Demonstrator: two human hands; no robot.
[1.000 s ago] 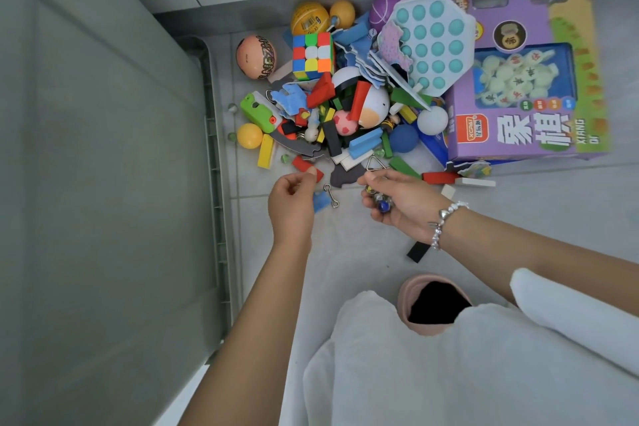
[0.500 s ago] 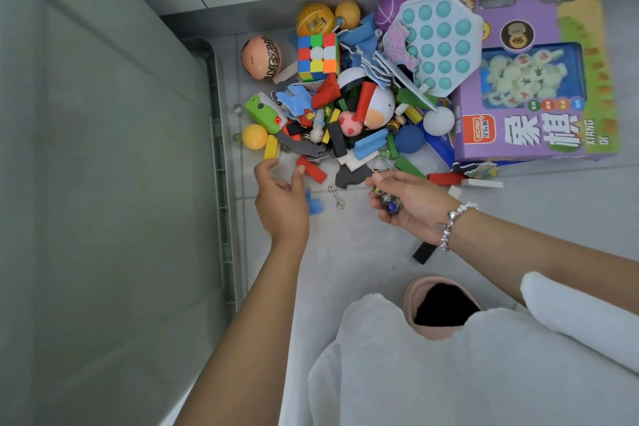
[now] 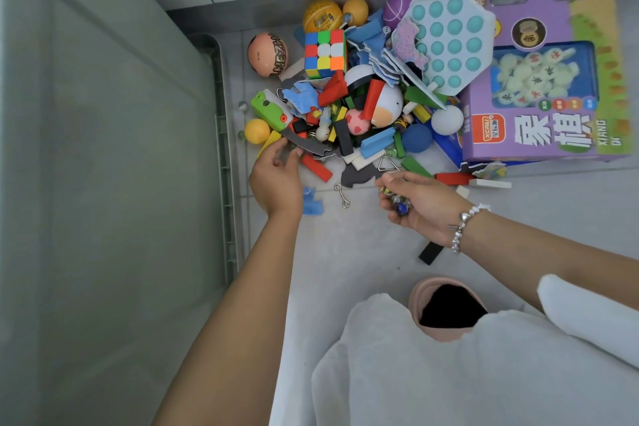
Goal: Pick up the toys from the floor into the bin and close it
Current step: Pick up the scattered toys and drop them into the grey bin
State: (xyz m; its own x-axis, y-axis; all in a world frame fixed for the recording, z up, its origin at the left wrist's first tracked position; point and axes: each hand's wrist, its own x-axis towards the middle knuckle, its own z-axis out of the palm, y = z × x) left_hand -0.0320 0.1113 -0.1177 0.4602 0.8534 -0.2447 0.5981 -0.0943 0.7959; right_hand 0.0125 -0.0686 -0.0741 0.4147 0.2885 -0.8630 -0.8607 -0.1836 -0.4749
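The largest thing is 1 grey-green bin point(image 3: 114, 183) that fills the left part of the frame, with its ribbed rim running down beside the toys. Next in size is 1 purple game box point(image 3: 553, 135) at the upper right, and 1 pale octagonal pop toy point(image 3: 449, 41) with turquoise bubbles leans on its left edge. The pile of toys point(image 3: 352, 104) lies on the floor in the upper middle of the frame, just right of the bin rim. In it I count 1 colour cube point(image 3: 325, 52), 1 pink ball with writing point(image 3: 267, 54), 1 green toy point(image 3: 271, 110), 1 dark blue ball point(image 3: 417, 138), 1 white ball point(image 3: 446, 120) and 3 plain orange balls, besides many small blocks that are too mixed to count. Lower, apart from the pile, lie 1 blue piece point(image 3: 313, 201), 1 metal hook point(image 3: 341, 195) and 1 black block point(image 3: 430, 252). The left hand point(image 3: 276, 180) reaches from the lower middle up to the left lower edge of the pile, back of the hand to the camera; its fingers curl down onto a grey flat piece point(image 3: 304, 145), but if they really pinch it I cannot tell. The right hand point(image 3: 415, 204) comes in from the right with a bead bracelet point(image 3: 465, 223) on the wrist, palm turned partly up, and its curled fingers cup several small marbles point(image 3: 397, 206); their number is not clear. Both hands are near each other, at the bottom edge of the pile.
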